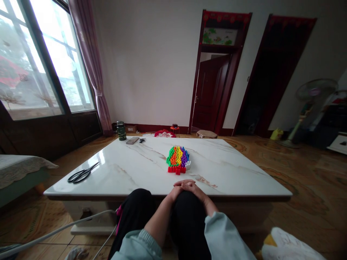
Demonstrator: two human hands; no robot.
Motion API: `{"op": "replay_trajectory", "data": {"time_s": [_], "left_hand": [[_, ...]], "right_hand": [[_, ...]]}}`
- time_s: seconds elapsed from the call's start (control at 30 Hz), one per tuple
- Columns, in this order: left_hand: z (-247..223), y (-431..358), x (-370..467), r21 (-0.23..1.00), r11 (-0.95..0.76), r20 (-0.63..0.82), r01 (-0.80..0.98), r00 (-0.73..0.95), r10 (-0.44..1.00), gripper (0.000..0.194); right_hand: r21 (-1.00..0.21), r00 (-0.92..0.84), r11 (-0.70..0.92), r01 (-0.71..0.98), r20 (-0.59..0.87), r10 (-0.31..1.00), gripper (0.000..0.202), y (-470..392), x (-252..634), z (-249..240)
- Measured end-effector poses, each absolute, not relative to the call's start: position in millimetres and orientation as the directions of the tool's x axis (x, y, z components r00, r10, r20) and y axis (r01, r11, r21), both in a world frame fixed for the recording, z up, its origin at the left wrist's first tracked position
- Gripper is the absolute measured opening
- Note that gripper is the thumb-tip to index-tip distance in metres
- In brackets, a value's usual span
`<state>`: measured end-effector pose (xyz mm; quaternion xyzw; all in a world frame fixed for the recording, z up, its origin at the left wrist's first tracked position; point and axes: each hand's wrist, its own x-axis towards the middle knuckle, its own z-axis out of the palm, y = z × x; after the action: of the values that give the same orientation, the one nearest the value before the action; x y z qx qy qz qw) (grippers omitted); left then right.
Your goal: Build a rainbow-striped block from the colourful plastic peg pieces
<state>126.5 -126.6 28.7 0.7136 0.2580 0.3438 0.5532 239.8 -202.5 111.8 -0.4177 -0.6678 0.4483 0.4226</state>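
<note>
My left hand (pixel 177 189) and my right hand (pixel 193 186) lie one over the other on my raised knee, at the table's front edge. Their fingers look stretched out and overlap, so parts of them are hidden; neither holds a visible thing. Just beyond them on the white marble-patterned table (pixel 233 173) sits a beaded piece (pixel 178 159). Green, orange, yellow, purple and blue beads form bands on it, with white beads at the right and a red row along the front. Black-handled scissors (pixel 82 174) rest near the table's left edge, away from both hands.
At the table's far left stand a dark green flask (pixel 121 130), a flat greyish item (pixel 132 140) and a small dark tool (pixel 141 140). A white cable (pixel 67 225) crosses at lower left. Beyond the table are a round stool (pixel 206 134) and a standing fan (pixel 300 115).
</note>
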Motion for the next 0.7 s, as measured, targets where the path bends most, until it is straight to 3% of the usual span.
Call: {"op": "replay_trajectory", "data": {"time_s": [0.7], "left_hand": [[29, -128, 126, 0.974, -0.224, 0.192, -0.029, 0.626, 0.755, 0.043]], "right_hand": [[-0.954, -0.282, 0.253, 0.158, 0.203, 0.938, 0.048, -217, 232, 127]]}}
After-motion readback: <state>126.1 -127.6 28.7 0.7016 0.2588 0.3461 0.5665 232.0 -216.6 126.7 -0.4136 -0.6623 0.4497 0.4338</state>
